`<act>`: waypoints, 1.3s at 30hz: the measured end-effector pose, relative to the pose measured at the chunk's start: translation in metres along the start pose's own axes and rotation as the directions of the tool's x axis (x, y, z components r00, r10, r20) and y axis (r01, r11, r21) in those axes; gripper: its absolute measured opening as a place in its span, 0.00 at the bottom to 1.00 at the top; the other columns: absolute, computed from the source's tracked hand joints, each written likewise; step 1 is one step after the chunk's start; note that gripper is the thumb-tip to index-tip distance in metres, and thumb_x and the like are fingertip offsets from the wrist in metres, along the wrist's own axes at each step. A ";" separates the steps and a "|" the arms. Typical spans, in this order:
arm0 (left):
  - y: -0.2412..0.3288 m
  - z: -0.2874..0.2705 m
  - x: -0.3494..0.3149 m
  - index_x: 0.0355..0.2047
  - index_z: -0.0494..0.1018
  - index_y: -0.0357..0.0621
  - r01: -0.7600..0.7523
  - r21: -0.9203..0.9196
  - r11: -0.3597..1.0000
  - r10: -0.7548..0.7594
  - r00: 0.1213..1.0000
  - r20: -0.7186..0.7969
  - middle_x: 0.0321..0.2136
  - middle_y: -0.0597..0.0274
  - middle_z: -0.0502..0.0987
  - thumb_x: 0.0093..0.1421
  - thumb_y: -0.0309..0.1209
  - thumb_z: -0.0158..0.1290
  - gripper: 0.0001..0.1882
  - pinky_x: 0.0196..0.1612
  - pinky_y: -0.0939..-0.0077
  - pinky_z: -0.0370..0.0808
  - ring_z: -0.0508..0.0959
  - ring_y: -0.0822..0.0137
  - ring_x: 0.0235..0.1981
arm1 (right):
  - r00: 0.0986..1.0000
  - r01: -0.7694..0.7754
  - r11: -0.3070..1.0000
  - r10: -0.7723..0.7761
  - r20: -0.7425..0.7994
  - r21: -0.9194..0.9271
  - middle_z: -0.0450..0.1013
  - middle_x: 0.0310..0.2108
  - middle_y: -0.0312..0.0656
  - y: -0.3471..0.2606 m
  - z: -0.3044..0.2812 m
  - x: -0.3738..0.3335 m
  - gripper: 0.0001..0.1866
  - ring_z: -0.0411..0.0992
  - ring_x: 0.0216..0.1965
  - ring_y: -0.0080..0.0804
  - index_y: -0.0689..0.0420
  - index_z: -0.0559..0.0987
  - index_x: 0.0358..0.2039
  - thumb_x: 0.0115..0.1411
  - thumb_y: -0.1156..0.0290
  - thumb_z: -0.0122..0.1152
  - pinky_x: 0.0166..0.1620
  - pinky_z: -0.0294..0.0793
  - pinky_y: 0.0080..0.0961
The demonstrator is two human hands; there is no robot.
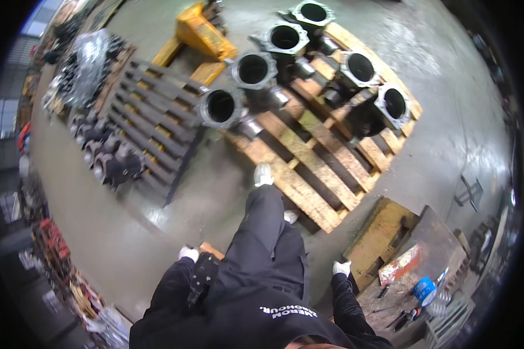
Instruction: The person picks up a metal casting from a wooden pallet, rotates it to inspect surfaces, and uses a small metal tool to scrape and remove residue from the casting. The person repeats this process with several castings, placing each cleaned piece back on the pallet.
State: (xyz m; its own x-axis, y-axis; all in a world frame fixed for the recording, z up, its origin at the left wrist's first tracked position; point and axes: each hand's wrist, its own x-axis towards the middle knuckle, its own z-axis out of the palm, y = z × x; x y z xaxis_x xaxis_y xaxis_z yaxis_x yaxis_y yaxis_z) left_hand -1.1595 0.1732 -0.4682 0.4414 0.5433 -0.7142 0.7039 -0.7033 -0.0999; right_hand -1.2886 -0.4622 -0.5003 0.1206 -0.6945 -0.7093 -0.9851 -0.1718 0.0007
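Low in the frame, I see my left hand [188, 253] in a white glove, hanging free beside my leg, holding nothing. My right hand [341, 268] hangs near a messy workbench [425, 232]. I cannot tell how the fingers sit. Big metal pipe parts [253, 70] stand on a wooden pallet [308, 157] up top.

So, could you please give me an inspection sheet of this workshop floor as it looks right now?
Surface: grey concrete floor, shiny in patches.
Job's things: six large flanged metal housings standing on a wooden pallet.
Clutter: dark pallet with smaller castings; yellow pallet truck; bench with blue tape roll.
Hands: left hand and right hand gloved in white, both empty at the sides.
Cables: nothing seen.
Surroundings: wrapped parts and shelving at the left edge.
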 end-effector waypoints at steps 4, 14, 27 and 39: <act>-0.014 -0.025 -0.013 0.41 0.80 0.34 -0.002 -0.041 0.999 0.000 0.999 -0.043 0.39 0.35 0.81 0.54 0.45 0.57 0.24 0.48 0.55 0.77 0.81 0.41 0.46 | 0.982 0.182 0.980 -0.177 -0.057 0.078 0.77 0.49 0.51 -0.007 0.033 -0.001 0.34 0.76 0.50 0.43 0.63 0.70 0.56 0.48 0.69 0.69 0.57 0.73 0.33; -0.045 -0.104 0.108 0.46 0.77 0.42 -0.006 -0.425 0.905 -0.094 0.972 -0.214 0.45 0.46 0.81 0.60 0.45 0.57 0.21 0.52 0.61 0.75 0.80 0.49 0.49 | 0.885 0.403 0.823 -0.462 0.058 0.399 0.74 0.36 0.40 -0.211 0.131 -0.027 0.24 0.72 0.36 0.29 0.64 0.70 0.54 0.56 0.78 0.61 0.43 0.74 0.26; -0.274 -0.342 0.478 0.54 0.72 0.33 0.231 -0.528 0.817 -0.432 0.852 -0.295 0.47 0.39 0.77 0.61 0.58 0.49 0.37 0.53 0.59 0.72 0.76 0.44 0.49 | 0.505 0.828 0.554 -0.671 0.543 -0.086 0.78 0.47 0.47 -0.575 0.474 -0.359 0.19 0.76 0.48 0.37 0.59 0.76 0.50 0.59 0.68 0.63 0.54 0.74 0.32; -0.338 -0.450 0.705 0.59 0.69 0.30 0.225 -0.841 0.492 -0.211 0.968 0.135 0.55 0.46 0.75 0.52 0.59 0.64 0.48 0.58 0.57 0.71 0.76 0.53 0.53 | 0.356 0.918 0.390 -0.727 0.587 -0.074 0.75 0.43 0.56 -0.651 0.582 -0.547 0.20 0.71 0.51 0.57 0.52 0.78 0.46 0.51 0.67 0.58 0.54 0.71 0.50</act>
State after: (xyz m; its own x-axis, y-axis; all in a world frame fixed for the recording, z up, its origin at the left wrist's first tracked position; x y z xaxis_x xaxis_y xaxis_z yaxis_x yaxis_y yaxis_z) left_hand -0.8363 1.0005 -0.6264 0.2034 0.6123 -0.7640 0.9134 0.1623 0.3733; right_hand -0.7847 0.4363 -0.5235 0.6874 0.2879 -0.6668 -0.2644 -0.7559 -0.5989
